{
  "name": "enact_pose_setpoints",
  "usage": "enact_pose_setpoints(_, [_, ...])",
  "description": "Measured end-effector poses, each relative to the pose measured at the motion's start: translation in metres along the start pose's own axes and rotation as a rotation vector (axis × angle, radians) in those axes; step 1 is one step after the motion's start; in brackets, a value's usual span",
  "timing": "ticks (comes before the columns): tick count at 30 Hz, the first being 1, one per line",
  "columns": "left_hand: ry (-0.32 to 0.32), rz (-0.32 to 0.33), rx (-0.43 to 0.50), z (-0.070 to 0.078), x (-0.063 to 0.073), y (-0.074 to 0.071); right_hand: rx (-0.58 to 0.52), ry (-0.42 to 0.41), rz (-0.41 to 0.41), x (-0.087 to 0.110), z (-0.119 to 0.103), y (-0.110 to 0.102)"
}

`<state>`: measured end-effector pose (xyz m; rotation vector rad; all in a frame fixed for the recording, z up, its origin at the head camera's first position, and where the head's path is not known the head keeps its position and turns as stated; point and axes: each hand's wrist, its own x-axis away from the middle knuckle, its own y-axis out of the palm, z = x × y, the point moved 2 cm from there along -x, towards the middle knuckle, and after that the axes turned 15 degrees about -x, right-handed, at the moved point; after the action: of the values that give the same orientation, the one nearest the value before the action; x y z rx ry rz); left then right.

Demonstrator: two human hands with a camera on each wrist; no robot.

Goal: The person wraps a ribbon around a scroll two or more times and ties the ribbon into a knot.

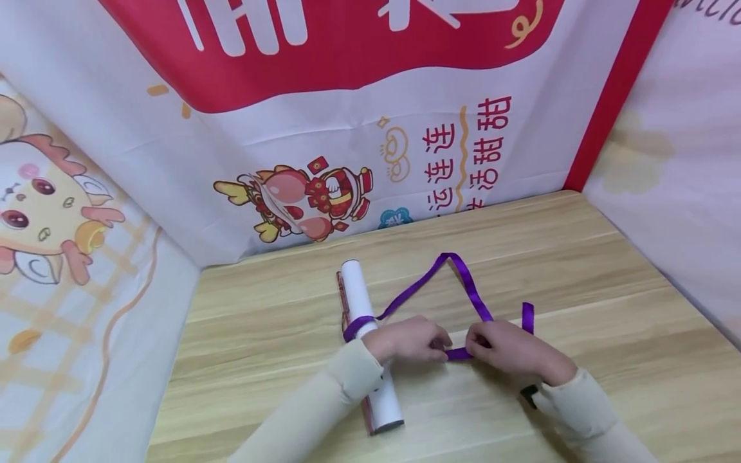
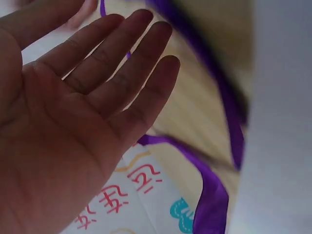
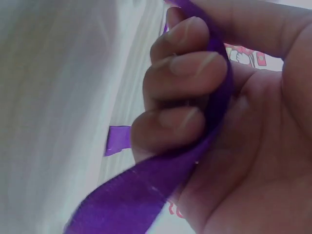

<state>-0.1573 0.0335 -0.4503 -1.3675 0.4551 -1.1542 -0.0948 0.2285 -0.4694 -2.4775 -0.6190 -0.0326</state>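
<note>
With the ribbon already looped round the paper roll at frame centre, your right hand grips it, your left hand lies flat, and no knot shows yet.

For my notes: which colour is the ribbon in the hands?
The ribbon is plain purple, clearest in the right wrist view.

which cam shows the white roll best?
Head view. The white roll lies whole on the table, with the purple ribbon looped round it beside the left hand. Neither wrist view clearly shows the roll, only ribbon and hand.
</note>
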Motion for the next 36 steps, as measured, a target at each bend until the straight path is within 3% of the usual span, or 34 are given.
enact_pose_setpoints(10, [-0.035, 0.054, -0.079, 0.008, 0.000, 0.010, -0.024, -0.014, -0.020, -0.010, -0.001, -0.006])
enact_pose_setpoints(14, [-0.060, 0.072, -0.072, 0.005, 0.005, 0.011, 0.044, -0.023, 0.081, -0.016, 0.002, -0.020])
enact_pose_setpoints(18, [-0.097, 0.081, 0.052, -0.002, 0.015, 0.009, 0.192, -0.016, 0.203, -0.021, 0.007, -0.035])
enact_pose_setpoints(24, [-0.071, 0.101, 0.398, -0.016, 0.033, 0.005, 0.433, -0.068, 0.137, -0.024, 0.017, -0.035])
enact_pose_setpoints(27, [-0.051, 0.130, 0.569, -0.024, 0.040, 0.000, 0.492, -0.077, 0.142, -0.024, 0.018, -0.033])
enact_pose_setpoints(31, [-0.072, 0.218, 0.721, -0.039, 0.049, -0.016, 0.545, -0.105, 0.151, -0.024, 0.016, -0.033])
enact_pose_setpoints(36, [-0.164, 0.382, 0.773, -0.065, 0.069, -0.045, 0.570, -0.101, 0.150, -0.024, 0.016, -0.030])
